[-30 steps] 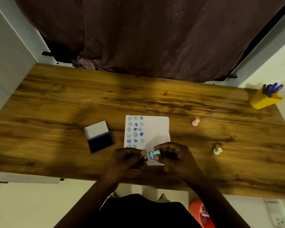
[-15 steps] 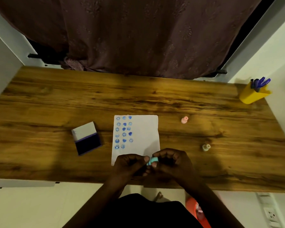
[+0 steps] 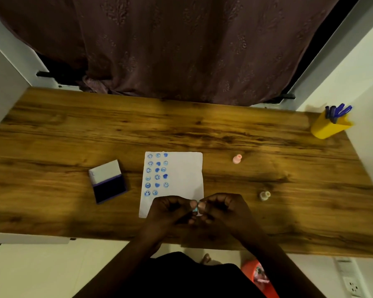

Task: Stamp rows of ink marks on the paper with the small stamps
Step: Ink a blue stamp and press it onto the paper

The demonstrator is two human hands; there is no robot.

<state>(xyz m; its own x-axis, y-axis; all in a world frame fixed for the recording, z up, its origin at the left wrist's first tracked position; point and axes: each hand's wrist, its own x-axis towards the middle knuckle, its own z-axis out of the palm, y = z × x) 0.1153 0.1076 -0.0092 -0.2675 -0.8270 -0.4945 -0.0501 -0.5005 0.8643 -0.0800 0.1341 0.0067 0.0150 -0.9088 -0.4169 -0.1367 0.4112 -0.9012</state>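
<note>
Both grips meet on a small teal stamp [image 3: 195, 209], pinched between the fingertips of the left hand [image 3: 168, 211] and the right hand [image 3: 224, 210]; each grip is closed on the stamp, which is mostly hidden by the fingers. The hands hover over the near edge of the white paper [image 3: 181, 168], knuckles up and fingers curled in toward each other, with both forearms running back to the near edge of the desk [image 3: 52, 136]. On the left part of the paper stand three columns of blue ink marks [image 3: 157, 174], round smiley faces mixed with solid hearts; the right part of the sheet is bare. Left of the paper, well apart, lies an open ink pad [image 3: 108, 184] with its dark pad nearer and its white lid farther; a small mark on the lid is too faint to read. Right of the paper a pink stamp [image 3: 237, 159] stands on the desk, and nearer, farther right, a pale cream stamp [image 3: 264, 195]. In the far right corner a yellow holder [image 3: 328, 127] carries blue pens [image 3: 338, 110]. The desk is wood-grain brown, set between white walls, with a dark maroon curtain [image 3: 170, 46] hanging behind it. Below the near edge an orange object [image 3: 258, 276] shows on the pale floor, and a wall socket [image 3: 351, 286] at the near right.
</note>
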